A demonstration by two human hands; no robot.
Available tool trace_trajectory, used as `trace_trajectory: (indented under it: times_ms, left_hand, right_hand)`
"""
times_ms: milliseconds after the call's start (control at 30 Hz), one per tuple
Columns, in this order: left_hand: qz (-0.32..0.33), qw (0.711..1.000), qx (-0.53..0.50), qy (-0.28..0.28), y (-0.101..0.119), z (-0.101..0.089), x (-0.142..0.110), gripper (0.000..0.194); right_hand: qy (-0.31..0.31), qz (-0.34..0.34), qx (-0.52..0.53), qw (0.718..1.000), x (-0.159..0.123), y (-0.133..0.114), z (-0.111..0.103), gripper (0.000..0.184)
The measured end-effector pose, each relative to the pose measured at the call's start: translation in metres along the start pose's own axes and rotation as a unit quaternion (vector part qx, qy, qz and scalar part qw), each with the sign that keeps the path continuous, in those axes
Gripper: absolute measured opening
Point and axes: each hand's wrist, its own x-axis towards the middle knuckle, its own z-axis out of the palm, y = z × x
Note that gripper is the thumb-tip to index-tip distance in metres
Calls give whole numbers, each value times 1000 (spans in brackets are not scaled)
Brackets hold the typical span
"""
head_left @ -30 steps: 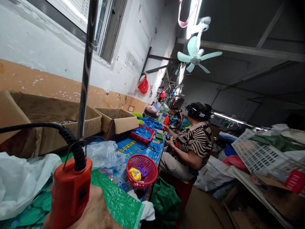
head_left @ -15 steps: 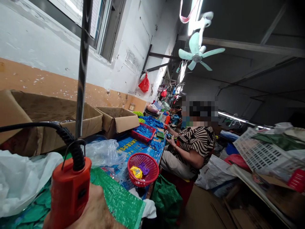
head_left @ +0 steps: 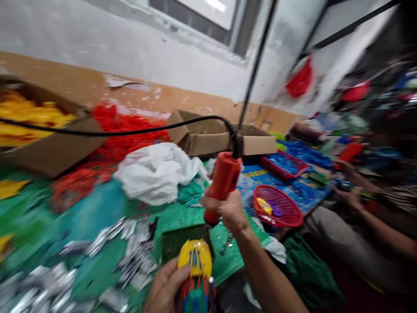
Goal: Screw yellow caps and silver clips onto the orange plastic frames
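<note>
My right hand point(head_left: 232, 211) is wrapped round an orange-red electric screwdriver point(head_left: 224, 176), which tilts with its lower end toward the worktop. A black cord leaves its top, and a dark hanging line rises above it. Lower in view, my left hand point(head_left: 167, 284) grips a plastic toy point(head_left: 195, 256) with a yellow body, blue markings and orange and blue-green parts. It looks like a toy vehicle, but blur hides the detail. The toy is just below and left of the screwdriver's tip, apart from it. Behind the toy lies a dark green tray point(head_left: 169, 243).
Silvery parts point(head_left: 137, 256) lie scattered at left. A white cloth or bag point(head_left: 159, 171), orange-red parts point(head_left: 127, 126) and cardboard boxes point(head_left: 208, 143) stand along the wall. A red basket point(head_left: 286, 206) holds yellow and purple pieces. A co-worker's hands point(head_left: 350, 191) are at right.
The view has swung left and down onto the worktop. The screwdriver, held in my right hand, now shows farther off with its tip lowered. My left hand and the toy have come into view.
</note>
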Motion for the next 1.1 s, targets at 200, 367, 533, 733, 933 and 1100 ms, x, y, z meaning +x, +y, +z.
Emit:
trace_trajectory:
  times_ms: [200,367,533,733,933,1100]
  left_hand:
    - [31,995,-89,-13,10,-7,-37,29]
    - [45,993,-103,21,-4,-7,-63,28]
    - [60,990,-114,58,-19,-14,-85,29]
    - [71,987,-117,81,-32,-20,-101,28]
    - [81,986,-107,101,-40,-22,-105,32]
    - [100,986,-75,107,-42,-22,-103,30]
  right_hand:
    - [-37,-39,8,998,-19,7,-6,23]
    - [-74,-46,34,996,-40,2,-10,23]
    - [-93,-23,53,994,-60,-1,-13,22]
    - [-116,-5,68,991,-83,0,-15,21]
    - [-117,-7,64,991,-88,4,-14,20]
    - [-124,-17,68,990,-81,8,-12,19]
